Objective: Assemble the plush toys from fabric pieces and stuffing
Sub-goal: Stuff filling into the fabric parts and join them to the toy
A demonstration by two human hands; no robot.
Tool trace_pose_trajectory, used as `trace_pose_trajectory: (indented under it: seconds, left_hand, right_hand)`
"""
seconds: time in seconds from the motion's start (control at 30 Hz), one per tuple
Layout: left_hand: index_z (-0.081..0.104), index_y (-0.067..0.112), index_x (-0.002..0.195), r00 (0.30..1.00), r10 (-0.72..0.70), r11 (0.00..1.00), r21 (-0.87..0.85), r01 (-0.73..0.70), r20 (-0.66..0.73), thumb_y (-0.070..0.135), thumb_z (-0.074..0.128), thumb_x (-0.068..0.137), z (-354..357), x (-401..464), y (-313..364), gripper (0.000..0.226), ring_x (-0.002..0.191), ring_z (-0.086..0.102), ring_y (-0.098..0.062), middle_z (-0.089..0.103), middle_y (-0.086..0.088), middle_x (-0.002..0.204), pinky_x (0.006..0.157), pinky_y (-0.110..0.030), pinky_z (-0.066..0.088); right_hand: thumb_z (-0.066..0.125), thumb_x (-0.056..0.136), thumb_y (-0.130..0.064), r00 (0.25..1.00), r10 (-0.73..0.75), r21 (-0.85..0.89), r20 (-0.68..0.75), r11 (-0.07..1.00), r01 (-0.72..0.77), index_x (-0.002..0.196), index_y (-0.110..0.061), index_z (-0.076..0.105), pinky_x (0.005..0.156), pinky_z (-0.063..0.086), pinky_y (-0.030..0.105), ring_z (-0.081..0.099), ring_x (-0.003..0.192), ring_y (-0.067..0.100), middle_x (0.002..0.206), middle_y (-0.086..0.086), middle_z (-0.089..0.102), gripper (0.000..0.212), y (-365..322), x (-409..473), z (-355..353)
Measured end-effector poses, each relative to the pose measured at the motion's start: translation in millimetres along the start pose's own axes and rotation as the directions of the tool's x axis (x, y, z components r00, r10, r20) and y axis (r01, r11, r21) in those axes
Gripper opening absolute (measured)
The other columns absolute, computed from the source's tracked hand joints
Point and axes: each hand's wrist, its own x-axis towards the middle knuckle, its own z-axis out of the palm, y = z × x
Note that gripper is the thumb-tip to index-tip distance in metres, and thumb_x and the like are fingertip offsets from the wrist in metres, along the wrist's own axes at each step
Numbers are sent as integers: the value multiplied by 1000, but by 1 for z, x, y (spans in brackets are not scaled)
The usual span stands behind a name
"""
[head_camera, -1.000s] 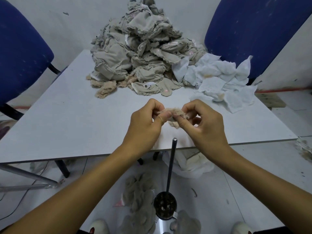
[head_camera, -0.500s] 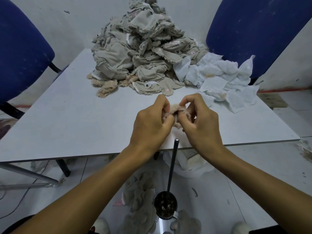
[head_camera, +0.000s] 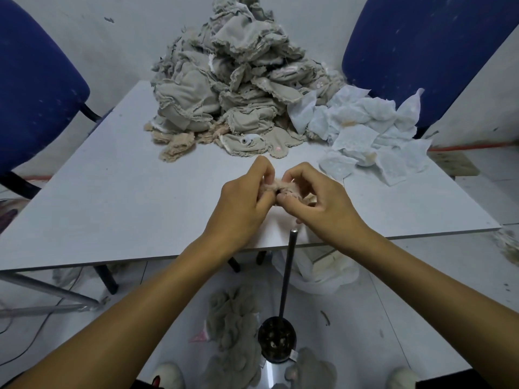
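Left hand: I see my left hand [head_camera: 241,204] over the near middle of the worktop [head_camera: 118,197], fingers curled and pinching one end of the plush piece [head_camera: 276,186].
Right hand: my right hand [head_camera: 323,202] faces it, thumb and fingers curled and pinching the other end; the two hands nearly touch.
Plush piece: small, beige and fuzzy, held between both hands just above the worktop. Most of it is hidden behind my fingers, so I cannot tell its shape or which part of a toy it is.
Beige pile [head_camera: 224,88]: a tall heap of fabric pieces at the far side of the worktop; its top is cut off by the frame edge. Small marks on the front pieces are too small to tell.
White pile [head_camera: 368,130]: pale fabric pieces just right of the beige pile, touching it.
Rod [head_camera: 288,276]: a thin dark rod rising from a round dark base [head_camera: 276,342] on the floor; its tip lies just below my right hand. The base's contents are blurred.
Floor scraps [head_camera: 233,332]: grey fluff left of the base, partly hidden by my left forearm.
Chairs: a blue chair [head_camera: 36,88] at left and another [head_camera: 421,46] at right, both cut off.
Writing: I can read none.
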Motion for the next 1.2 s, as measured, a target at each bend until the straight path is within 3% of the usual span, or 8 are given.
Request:
trace_pose_trajectory:
  seconds: [0.17,0.27,0.33,0.53,0.67,0.83,0.97,1.2]
  left_hand:
    - [42,15,72,997,-60,978,-198,70,56,7,64,82,-8,7,2,26,71,54,-22,52,1,70,66,-48,55]
    - [50,13,79,946,-222,737,-595,321,235,13,67,77,-13,15,1,17,71,60,-15,59,7,71,64,-34,55]
    - [56,13,92,893,-283,589,-671,451,351,15,70,86,-12,17,-1,15,72,64,-18,64,1,78,64,-33,56]
    - [67,1,102,857,-252,679,-549,487,450,3,56,97,-8,14,-3,12,86,62,-23,65,-18,97,75,-31,57]
    - [69,3,100,902,-347,771,-470,430,256,-5,60,94,-13,18,-8,14,66,62,-14,67,-13,83,61,-23,53]
    - [71,15,90,907,-332,825,-386,412,258,-1,69,88,-19,19,-11,16,54,54,-9,60,-11,72,53,-19,45]
    - [71,18,83,922,-303,843,-384,377,239,6,70,89,-14,18,-13,13,55,49,-10,55,-9,68,53,-20,40]
    - [78,18,73,859,-234,853,-328,406,456,53,55,91,-21,17,-13,46,74,60,-7,72,1,79,64,-17,45]
  right_hand:
    - [72,85,-9,996,-45,-117,-75,993,36,89,-21,59,61,52,47,53,64,19,66,-7,51,17,3,0,0]
    - [70,83,-4,994,-88,-165,-62,983,77,85,-20,56,60,48,41,50,64,19,68,-2,52,21,4,-2,0]
    - [68,80,3,986,-162,-214,-48,966,149,82,-20,57,57,42,30,48,63,18,67,-4,53,25,3,-2,0]
    - [66,78,3,983,-177,-205,-39,965,165,80,-17,60,56,34,18,47,61,9,64,-9,49,21,4,-1,2]
    - [64,83,3,994,-93,-108,59,989,99,109,-24,58,68,46,18,56,91,11,101,0,55,37,7,6,-7]
    - [52,96,-5,982,93,-587,163,809,20,128,-23,60,96,36,29,45,116,25,130,1,55,38,32,17,-22]
    - [56,100,-23,979,125,-627,159,779,3,126,-26,64,88,43,38,52,107,26,118,0,64,27,35,17,-25]
    - [73,89,-30,988,141,-370,63,923,-108,103,-31,70,69,37,6,58,81,4,91,-8,65,15,32,15,-23]
